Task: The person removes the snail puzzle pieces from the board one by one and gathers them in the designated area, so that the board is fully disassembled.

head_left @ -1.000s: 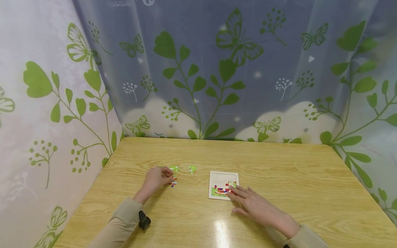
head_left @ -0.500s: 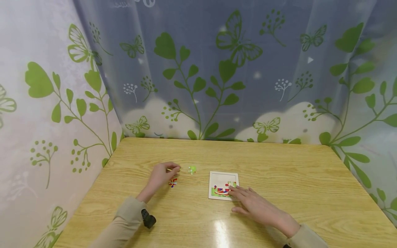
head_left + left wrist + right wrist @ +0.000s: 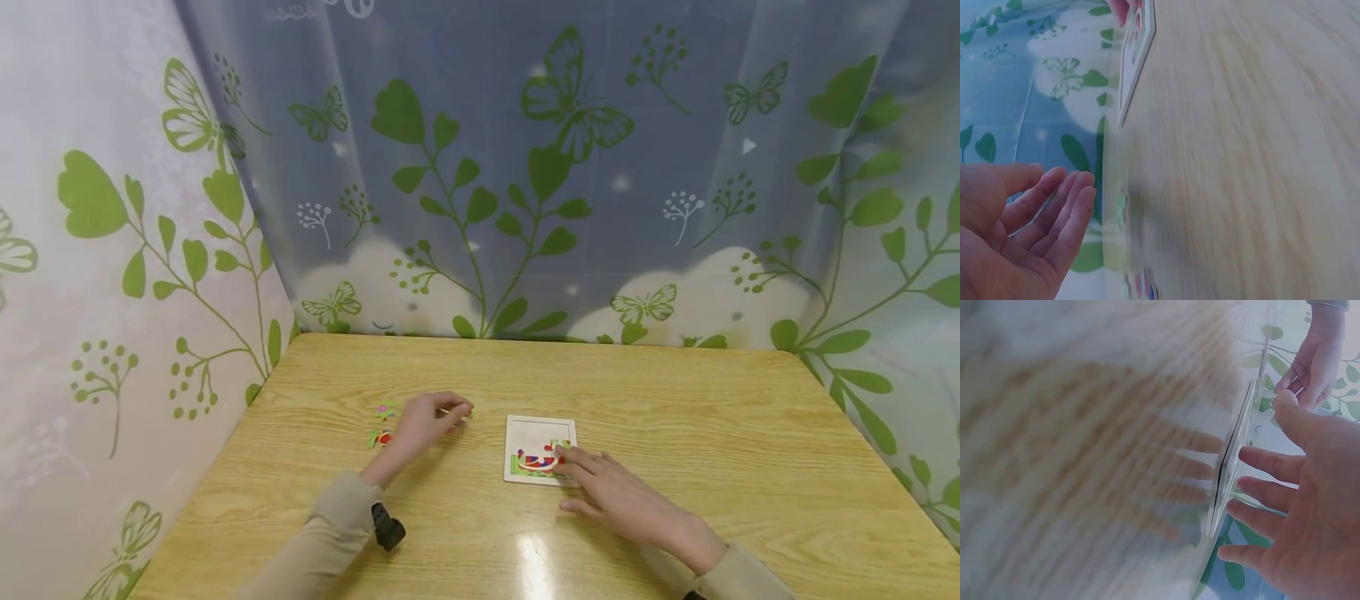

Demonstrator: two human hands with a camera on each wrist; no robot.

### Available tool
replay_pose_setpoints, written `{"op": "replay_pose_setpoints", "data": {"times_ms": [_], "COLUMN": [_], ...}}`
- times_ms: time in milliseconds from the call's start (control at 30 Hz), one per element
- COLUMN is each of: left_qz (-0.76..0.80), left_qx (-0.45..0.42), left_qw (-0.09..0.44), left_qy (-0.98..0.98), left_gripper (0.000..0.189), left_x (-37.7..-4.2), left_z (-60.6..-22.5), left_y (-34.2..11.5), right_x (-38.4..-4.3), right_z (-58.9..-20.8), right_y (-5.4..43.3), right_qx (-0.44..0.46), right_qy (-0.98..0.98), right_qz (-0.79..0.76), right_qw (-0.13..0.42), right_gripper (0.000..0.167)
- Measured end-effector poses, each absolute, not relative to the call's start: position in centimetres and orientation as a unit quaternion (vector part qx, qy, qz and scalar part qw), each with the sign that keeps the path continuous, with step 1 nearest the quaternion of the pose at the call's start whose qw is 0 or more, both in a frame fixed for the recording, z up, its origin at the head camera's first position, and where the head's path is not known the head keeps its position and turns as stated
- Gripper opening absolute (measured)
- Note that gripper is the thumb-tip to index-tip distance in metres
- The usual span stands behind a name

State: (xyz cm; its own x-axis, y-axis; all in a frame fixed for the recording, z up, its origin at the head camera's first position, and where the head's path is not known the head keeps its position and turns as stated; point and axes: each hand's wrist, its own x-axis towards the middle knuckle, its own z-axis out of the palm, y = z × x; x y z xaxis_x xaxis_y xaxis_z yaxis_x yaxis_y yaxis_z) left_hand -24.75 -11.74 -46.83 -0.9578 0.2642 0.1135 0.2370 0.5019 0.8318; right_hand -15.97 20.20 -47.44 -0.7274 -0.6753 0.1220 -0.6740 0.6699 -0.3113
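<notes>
My left hand hovers low over the table left of the puzzle board, fingers loosely bent. Its fingertips overlap a small green puzzle piece, mostly hidden in the head view. In the left wrist view that green piece lies on the table beyond the fingers, and nothing shows between them. My right hand spreads its straight fingers over the board's lower right corner. Joined pieces in red, blue and green fill the bottom of the white board; the fingers cover part of them.
A pink and green piece and a red and green piece lie left of my left hand. A red and blue piece shows in the left wrist view. Patterned curtains border the wooden table.
My left hand has moved right, past several loose pieces and over to the green one. Pieces at the left that it covered now show. My right hand stays on the board.
</notes>
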Motion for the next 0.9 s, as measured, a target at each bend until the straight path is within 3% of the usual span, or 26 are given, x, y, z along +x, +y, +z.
{"op": "replay_pose_setpoints", "data": {"times_ms": [567,900], "left_qz": [0.466,0.445], "left_qx": [0.22,0.241], "left_qw": [0.029,0.039], "left_qy": [0.856,0.862], "left_gripper": [0.021,0.023], "left_x": [-24.9,-24.7], "left_z": [-46.2,-46.6], "left_y": [-6.0,-3.0], "right_x": [-15.1,-15.2], "right_z": [-48.0,-48.1], "right_y": [21.9,22.0], "right_qx": [-0.334,-0.335], "right_qy": [0.933,0.934], "right_qz": [-0.131,-0.12], "right_qw": [0.025,0.027], "right_gripper": [0.066,0.067]}}
